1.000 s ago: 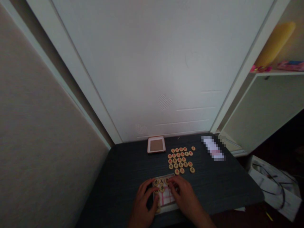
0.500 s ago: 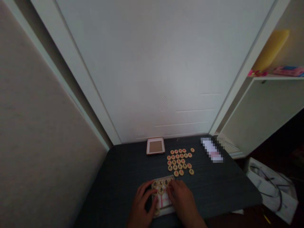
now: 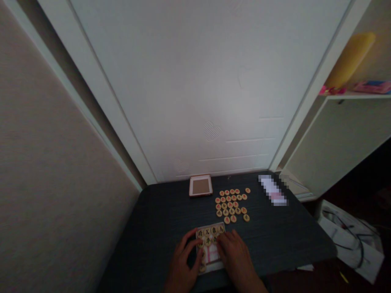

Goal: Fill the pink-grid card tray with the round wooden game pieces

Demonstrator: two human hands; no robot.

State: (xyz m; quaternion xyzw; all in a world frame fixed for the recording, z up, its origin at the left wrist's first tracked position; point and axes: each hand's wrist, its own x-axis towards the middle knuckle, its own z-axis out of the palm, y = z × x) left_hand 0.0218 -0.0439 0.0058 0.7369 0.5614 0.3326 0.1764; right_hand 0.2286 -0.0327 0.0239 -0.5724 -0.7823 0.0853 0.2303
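Observation:
A shallow box (image 3: 214, 266) lies near the table's front edge. Round Chinese chess pieces (image 3: 207, 232) with dark characters fill its far row, part of the second row and places along its left side. My left hand (image 3: 183, 262) curves around the box's left side, thumb and forefinger apart and fingertips on its rim and pieces. At the right side, my right hand (image 3: 236, 258) has its fingertips bunched over a chess piece (image 3: 215, 239) at the right of the second row, partly covering it. White and pink show on the box floor between my hands.
More chess pieces (image 3: 229, 204), many with red characters, lie in loose rows beyond the box. An open box lid (image 3: 200, 187) rests by the white panel (image 3: 195, 101). A blurred-out item (image 3: 273, 190) lies at the dark table's (image 3: 161, 215) right. A white container with cables (image 3: 351, 240) stands beyond.
My right fingers have drawn back slightly from the far right corner, so the far row's last piece now shows fully. My left hand stays at the box's left side.

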